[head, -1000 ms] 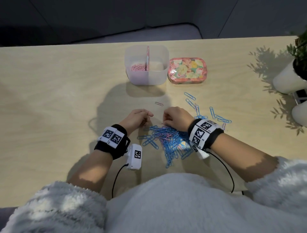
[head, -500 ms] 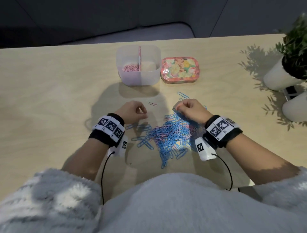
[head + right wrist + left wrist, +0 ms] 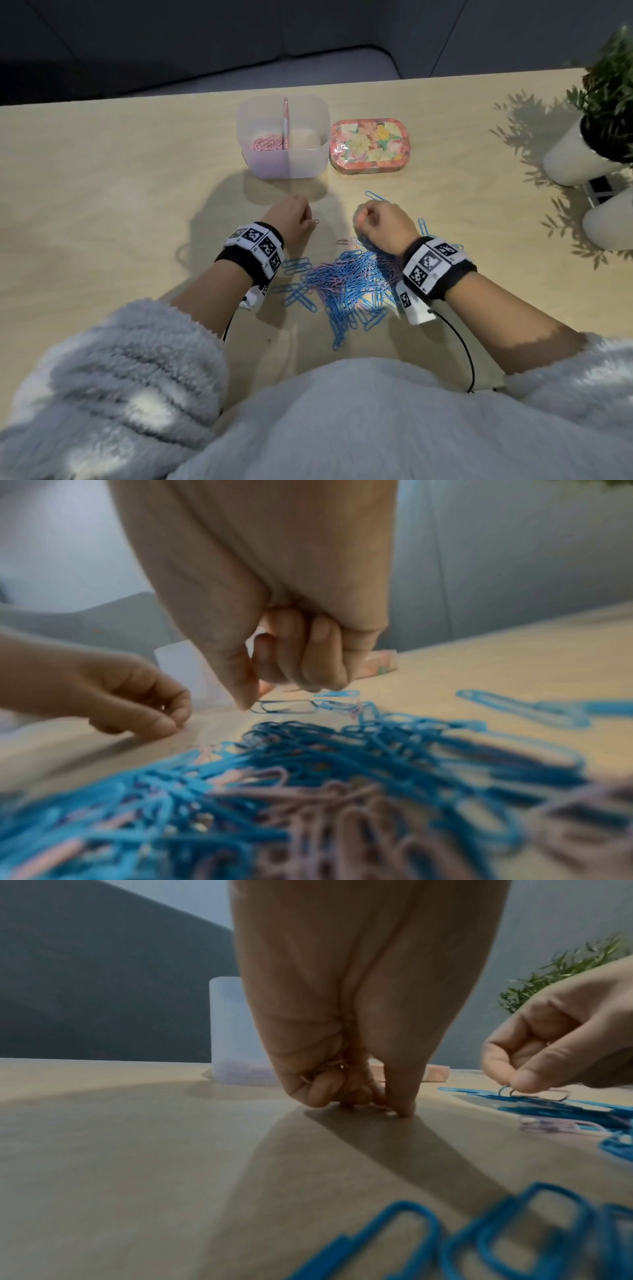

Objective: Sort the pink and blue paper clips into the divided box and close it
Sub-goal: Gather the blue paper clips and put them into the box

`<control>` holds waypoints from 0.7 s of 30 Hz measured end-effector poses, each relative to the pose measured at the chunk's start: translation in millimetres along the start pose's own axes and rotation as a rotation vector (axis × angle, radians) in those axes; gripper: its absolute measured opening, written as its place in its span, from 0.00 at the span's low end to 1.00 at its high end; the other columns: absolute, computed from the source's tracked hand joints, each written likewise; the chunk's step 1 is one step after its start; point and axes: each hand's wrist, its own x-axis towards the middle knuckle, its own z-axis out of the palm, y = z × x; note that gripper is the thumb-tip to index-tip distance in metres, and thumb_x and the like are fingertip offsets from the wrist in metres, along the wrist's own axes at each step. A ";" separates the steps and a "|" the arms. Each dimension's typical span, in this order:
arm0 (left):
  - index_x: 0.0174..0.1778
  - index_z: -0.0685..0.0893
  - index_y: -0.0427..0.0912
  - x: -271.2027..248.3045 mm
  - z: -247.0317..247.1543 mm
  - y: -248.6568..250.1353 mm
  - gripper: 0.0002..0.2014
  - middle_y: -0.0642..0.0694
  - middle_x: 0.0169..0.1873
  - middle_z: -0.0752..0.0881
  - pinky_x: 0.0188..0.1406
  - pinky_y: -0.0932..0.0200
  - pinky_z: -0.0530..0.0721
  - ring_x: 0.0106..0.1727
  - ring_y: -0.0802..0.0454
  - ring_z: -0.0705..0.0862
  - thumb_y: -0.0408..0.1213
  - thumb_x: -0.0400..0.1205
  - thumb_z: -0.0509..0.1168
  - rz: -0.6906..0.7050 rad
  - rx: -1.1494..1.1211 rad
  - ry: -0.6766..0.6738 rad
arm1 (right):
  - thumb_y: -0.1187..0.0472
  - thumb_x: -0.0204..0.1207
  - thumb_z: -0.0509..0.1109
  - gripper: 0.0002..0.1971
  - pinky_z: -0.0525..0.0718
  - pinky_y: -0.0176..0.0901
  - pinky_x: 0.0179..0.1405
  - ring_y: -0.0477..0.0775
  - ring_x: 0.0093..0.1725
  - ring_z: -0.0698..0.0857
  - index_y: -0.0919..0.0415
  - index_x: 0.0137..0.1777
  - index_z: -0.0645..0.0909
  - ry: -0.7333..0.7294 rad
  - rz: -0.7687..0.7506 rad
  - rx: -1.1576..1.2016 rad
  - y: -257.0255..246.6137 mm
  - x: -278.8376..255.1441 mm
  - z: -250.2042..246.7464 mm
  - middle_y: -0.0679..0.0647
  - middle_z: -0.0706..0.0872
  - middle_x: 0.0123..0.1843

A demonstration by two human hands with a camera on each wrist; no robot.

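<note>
The clear divided box [image 3: 308,161] stands open at the far middle, with pink clips [image 3: 265,142] in its left compartment. A mixed pile of blue and pink paper clips [image 3: 349,277] lies between my wrists. My left hand [image 3: 308,217] is curled, with its fingertips [image 3: 404,1107] pinching a lone pink clip [image 3: 315,221] against the table; something metallic glints inside its curled fingers. At the pile's far edge my right hand [image 3: 359,219], fingers curled, pinches the end of a blue clip [image 3: 284,706] between thumb and forefinger.
The floral lid [image 3: 369,145] lies just right of the box. Two white plant pots [image 3: 575,157] stand at the right edge of the table. Loose blue clips [image 3: 375,197] lie scattered beyond the right hand.
Both hands have moved away from me, from the pile's near part to its far edge. The left hand has reached the lone pink clip.
</note>
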 end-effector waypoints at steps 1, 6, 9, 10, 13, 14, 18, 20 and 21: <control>0.51 0.79 0.31 -2.0 1.9 -0.3 0.12 0.34 0.54 0.81 0.53 0.50 0.74 0.55 0.38 0.79 0.38 0.81 0.63 -0.008 0.003 0.013 | 0.59 0.71 0.68 0.02 0.81 0.46 0.46 0.59 0.44 0.85 0.51 0.41 0.81 0.014 -0.028 -0.070 -0.2 -3.4 -0.4 0.51 0.85 0.36; 0.51 0.79 0.33 -7.1 3.0 1.0 0.10 0.35 0.54 0.82 0.54 0.49 0.75 0.56 0.38 0.80 0.37 0.80 0.64 -0.029 0.000 0.045 | 0.53 0.70 0.73 0.08 0.70 0.42 0.40 0.59 0.47 0.83 0.55 0.46 0.82 -0.051 -0.137 -0.259 -9.0 -11.6 13.1 0.52 0.84 0.39; 0.54 0.79 0.34 -12.3 1.3 1.5 0.10 0.36 0.55 0.84 0.54 0.52 0.75 0.57 0.39 0.80 0.35 0.81 0.62 -0.052 -0.025 0.000 | 0.54 0.74 0.70 0.08 0.70 0.43 0.41 0.62 0.52 0.83 0.58 0.46 0.81 -0.098 -0.117 -0.280 -7.5 -7.4 19.6 0.58 0.86 0.48; 0.56 0.79 0.34 -14.1 1.6 1.3 0.11 0.36 0.55 0.84 0.53 0.54 0.75 0.57 0.40 0.80 0.35 0.81 0.60 -0.068 -0.065 -0.020 | 0.55 0.75 0.68 0.08 0.70 0.43 0.41 0.62 0.52 0.82 0.60 0.47 0.80 -0.118 -0.121 -0.296 -7.8 -7.7 19.5 0.59 0.86 0.49; 0.52 0.80 0.36 -22.5 -0.9 4.2 0.09 0.39 0.43 0.83 0.37 0.65 0.76 0.41 0.47 0.79 0.31 0.82 0.57 -0.176 -0.397 -0.065 | 0.59 0.77 0.64 0.06 0.71 0.46 0.41 0.63 0.48 0.81 0.63 0.47 0.76 -0.157 -0.167 -0.291 -5.3 -8.5 16.9 0.61 0.84 0.46; 0.46 0.80 0.38 -26.0 -2.5 5.3 0.08 0.42 0.38 0.80 0.29 0.67 0.74 0.34 0.50 0.76 0.29 0.82 0.55 -0.218 -0.550 -0.081 | 0.61 0.77 0.64 0.04 0.71 0.46 0.40 0.62 0.45 0.80 0.61 0.43 0.75 -0.166 -0.176 -0.229 -2.0 -7.6 15.3 0.59 0.83 0.41; 0.35 0.75 0.43 -43.6 -5.6 1.2 0.13 0.45 0.28 0.72 0.21 0.66 0.69 0.26 0.52 0.70 0.27 0.83 0.53 -0.305 -0.899 -0.080 | 0.70 0.76 0.64 0.12 0.74 0.38 0.27 0.50 0.28 0.78 0.53 0.37 0.72 -0.164 -0.083 0.311 4.2 -10.3 5.8 0.53 0.78 0.31; 0.36 0.75 0.44 -53.4 -1.6 -1.6 0.10 0.47 0.27 0.73 0.25 0.64 0.70 0.27 0.53 0.72 0.33 0.84 0.58 -0.261 -0.810 -0.086 | 0.74 0.76 0.58 0.11 0.70 0.31 0.15 0.42 0.16 0.74 0.59 0.47 0.75 -0.196 0.009 0.505 1.2 -17.2 4.1 0.55 0.79 0.29; 0.37 0.76 0.43 -57.7 1.7 -3.6 0.08 0.49 0.27 0.74 0.28 0.63 0.71 0.28 0.54 0.72 0.36 0.82 0.61 -0.212 -0.711 -0.102 | 0.75 0.77 0.55 0.12 0.67 0.30 0.13 0.41 0.14 0.72 0.60 0.49 0.76 -0.212 0.028 0.523 -0.9 -20.1 5.4 0.55 0.78 0.29</control>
